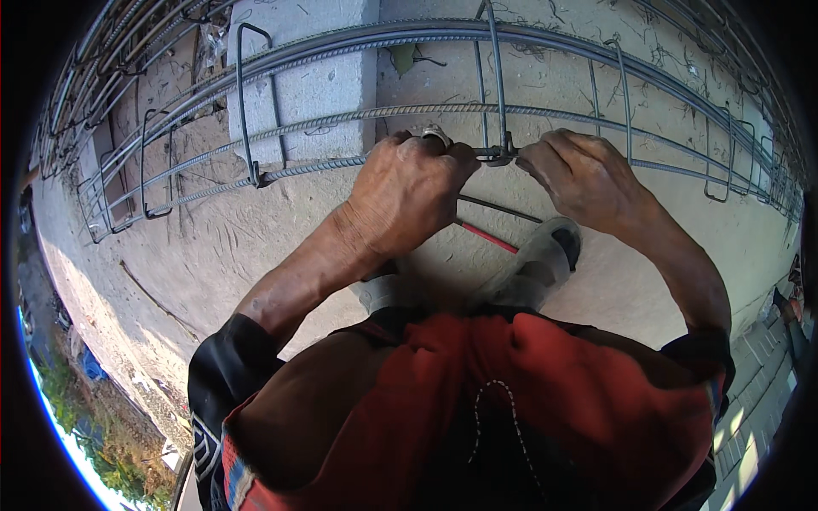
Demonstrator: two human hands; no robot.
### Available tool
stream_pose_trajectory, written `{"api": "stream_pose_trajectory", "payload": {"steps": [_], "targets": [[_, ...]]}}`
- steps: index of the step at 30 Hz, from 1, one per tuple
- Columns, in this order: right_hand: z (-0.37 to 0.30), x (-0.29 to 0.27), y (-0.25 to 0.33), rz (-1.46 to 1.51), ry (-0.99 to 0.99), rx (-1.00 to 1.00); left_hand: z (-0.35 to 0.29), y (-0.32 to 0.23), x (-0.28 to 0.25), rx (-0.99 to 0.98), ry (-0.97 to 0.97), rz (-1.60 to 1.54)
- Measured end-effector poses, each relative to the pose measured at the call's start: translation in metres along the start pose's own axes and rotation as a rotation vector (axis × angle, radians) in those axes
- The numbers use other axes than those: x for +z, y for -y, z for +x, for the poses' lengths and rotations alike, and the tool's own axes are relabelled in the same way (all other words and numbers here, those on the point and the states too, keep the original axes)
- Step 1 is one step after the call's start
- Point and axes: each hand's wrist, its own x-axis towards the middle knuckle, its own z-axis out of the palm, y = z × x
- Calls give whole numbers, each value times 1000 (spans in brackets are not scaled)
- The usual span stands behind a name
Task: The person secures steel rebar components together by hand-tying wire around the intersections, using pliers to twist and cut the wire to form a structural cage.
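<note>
Left hand [413,183] curls over lower ribbed bar [319,166], right hand [584,180] bunches beside stirrup [498,94]; can't tell what either grips. Rebar cage [409,111] runs crosswise ahead: stiff, probably heavy; ribs should help hold between stirrups.

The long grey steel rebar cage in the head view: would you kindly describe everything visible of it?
The long grey steel rebar cage spans the upper picture, its bars looking bowed through the fisheye lens. Several ribbed lengthwise bars run through thin, rectangular bent-steel stirrups set at intervals. It passes across a pale, rectangular block; whether it rests there is unclear. The bare left hand and bare right hand are at its nearest bar, either side of one stirrup.
</note>
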Motion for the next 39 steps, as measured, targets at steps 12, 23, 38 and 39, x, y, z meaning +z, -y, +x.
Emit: {"api": "stream_pose_trajectory", "payload": {"steps": [12, 23, 38, 39], "targets": [[11, 36, 62, 229, -412, 579, 89, -27, -23, 767, 282, 598], [33, 34, 74, 1355, -423, 1291, 38, 35, 24, 222, 185, 369], [20, 0, 52, -374, -7, 279, 51, 40, 33, 288, 121, 176], [22, 3, 55, -367, -5, 283, 50, 40, 32, 286, 104, 198]]}}
